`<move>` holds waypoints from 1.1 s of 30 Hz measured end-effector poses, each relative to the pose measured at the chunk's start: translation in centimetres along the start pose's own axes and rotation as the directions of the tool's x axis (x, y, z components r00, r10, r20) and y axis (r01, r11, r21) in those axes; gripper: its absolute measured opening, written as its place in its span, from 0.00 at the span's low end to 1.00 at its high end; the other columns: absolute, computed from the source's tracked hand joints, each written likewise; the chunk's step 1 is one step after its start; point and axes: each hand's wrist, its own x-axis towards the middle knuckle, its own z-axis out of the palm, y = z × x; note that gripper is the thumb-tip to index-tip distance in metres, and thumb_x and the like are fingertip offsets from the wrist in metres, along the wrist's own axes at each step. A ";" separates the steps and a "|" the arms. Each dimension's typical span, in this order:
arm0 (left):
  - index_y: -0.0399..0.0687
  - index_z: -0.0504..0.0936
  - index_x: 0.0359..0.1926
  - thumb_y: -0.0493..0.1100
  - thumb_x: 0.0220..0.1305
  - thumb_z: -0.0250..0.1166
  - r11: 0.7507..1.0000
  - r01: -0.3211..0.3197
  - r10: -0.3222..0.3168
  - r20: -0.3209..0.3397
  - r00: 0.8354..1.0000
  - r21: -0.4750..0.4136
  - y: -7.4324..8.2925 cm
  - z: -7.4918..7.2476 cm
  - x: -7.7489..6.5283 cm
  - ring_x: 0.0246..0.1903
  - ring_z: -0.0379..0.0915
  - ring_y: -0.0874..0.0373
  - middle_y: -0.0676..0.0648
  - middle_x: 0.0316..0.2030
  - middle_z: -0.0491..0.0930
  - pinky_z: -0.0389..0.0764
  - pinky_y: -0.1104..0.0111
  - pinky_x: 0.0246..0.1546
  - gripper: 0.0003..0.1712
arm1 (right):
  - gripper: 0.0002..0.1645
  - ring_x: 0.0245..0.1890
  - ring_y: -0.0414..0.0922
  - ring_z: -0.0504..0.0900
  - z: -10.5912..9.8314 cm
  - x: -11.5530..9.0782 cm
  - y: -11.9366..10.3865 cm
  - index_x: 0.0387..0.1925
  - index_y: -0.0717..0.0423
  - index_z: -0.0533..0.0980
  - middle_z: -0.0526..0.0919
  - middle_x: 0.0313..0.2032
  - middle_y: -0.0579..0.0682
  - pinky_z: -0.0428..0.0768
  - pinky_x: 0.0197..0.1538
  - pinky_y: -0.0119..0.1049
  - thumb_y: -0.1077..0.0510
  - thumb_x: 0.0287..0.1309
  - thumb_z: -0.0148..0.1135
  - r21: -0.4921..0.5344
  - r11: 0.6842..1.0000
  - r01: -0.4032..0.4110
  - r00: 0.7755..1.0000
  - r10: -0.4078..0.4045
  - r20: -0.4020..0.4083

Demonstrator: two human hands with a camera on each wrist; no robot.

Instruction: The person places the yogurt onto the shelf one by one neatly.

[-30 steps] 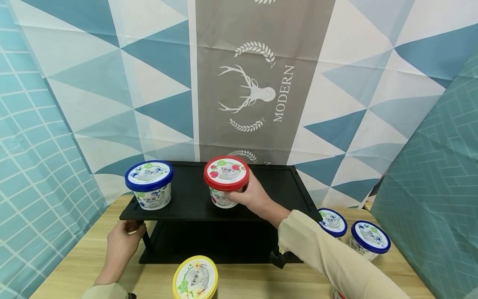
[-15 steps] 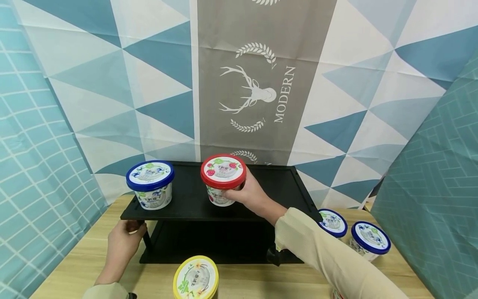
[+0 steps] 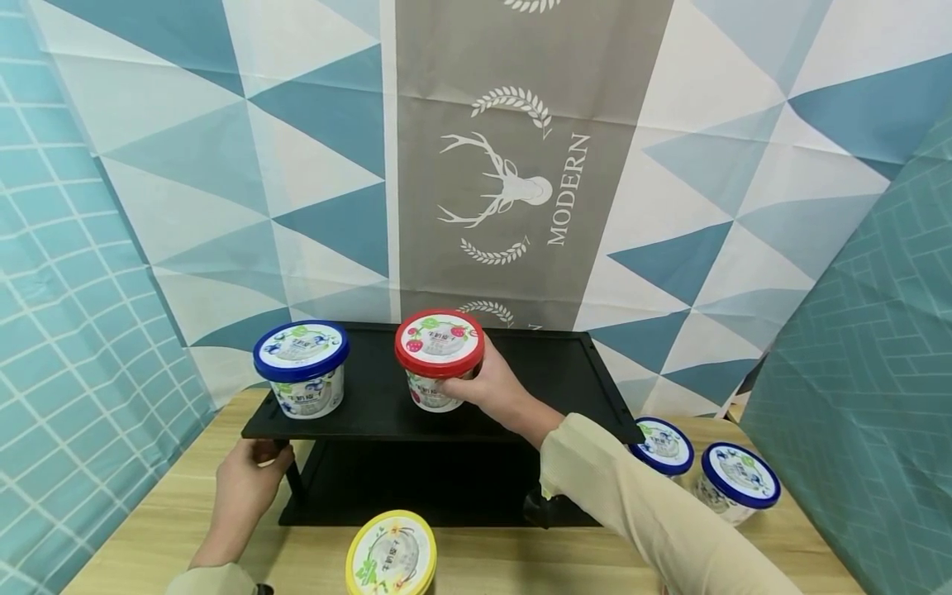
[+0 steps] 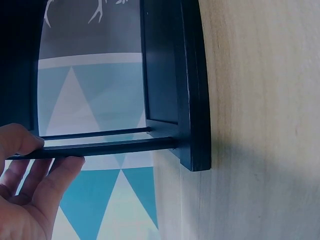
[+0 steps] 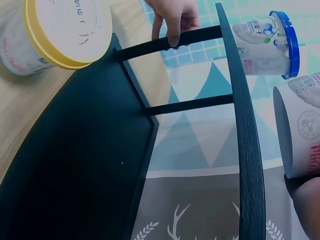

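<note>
My right hand grips a white paper tub with a red lid and raspberry print, over the upper board of a black two-tier shelf. In the right wrist view, a strip of backdrop shows between the base of this tub and the shelf's edge. At the shelf's left front, my left hand pinches the thin black post between thumb and fingers. To the left on the upper board stands a blue-lidded tub with blueberry print.
A yellow-lidded tub stands on the wooden table in front of the shelf. Two more blue-lidded tubs, one nearer and one beside the shelf, are at right. The lower board lies beneath. A patterned backdrop hangs close behind.
My right hand has shifted the red-lidded tub slightly left over the upper board, towards the blue-lidded one. My left hand keeps its grip on the post.
</note>
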 end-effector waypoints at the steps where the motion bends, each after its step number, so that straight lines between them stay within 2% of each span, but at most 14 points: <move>1: 0.37 0.72 0.42 0.39 0.53 0.60 1.000 0.003 -0.003 0.003 1.000 0.001 0.0 0.0 0.0 0.39 0.75 0.41 0.33 0.37 0.78 0.73 0.67 0.29 0.15 | 0.43 0.54 0.47 0.66 0.1 0.1 0.0 0.60 0.50 0.51 0.65 0.56 0.52 0.71 0.54 0.44 0.67 0.44 0.60 0.005 1.000 0.001 1.000 -0.001 0.000; 13: 0.39 0.73 0.40 0.39 0.53 0.60 1.000 -0.007 0.007 0.000 1.000 -0.001 -0.1 0.1 0.0 0.39 0.75 0.41 0.35 0.35 0.78 0.73 0.66 0.29 0.13 | 0.42 0.54 0.46 0.66 1.0 0.7 0.4 0.60 0.49 0.52 0.65 0.56 0.51 0.69 0.56 0.45 0.66 0.45 0.60 0.033 0.999 -0.038 0.999 0.038 0.001; 33: 0.39 0.73 0.39 0.38 0.51 0.60 1.000 -0.026 0.026 -0.019 0.999 -0.009 0.0 0.0 -0.1 0.37 0.76 0.43 0.36 0.34 0.79 0.71 0.74 0.25 0.12 | 0.41 0.53 0.45 0.67 3.2 2.1 1.0 0.60 0.49 0.53 0.66 0.56 0.51 0.71 0.53 0.43 0.66 0.45 0.59 0.085 0.996 -0.028 0.999 0.026 0.027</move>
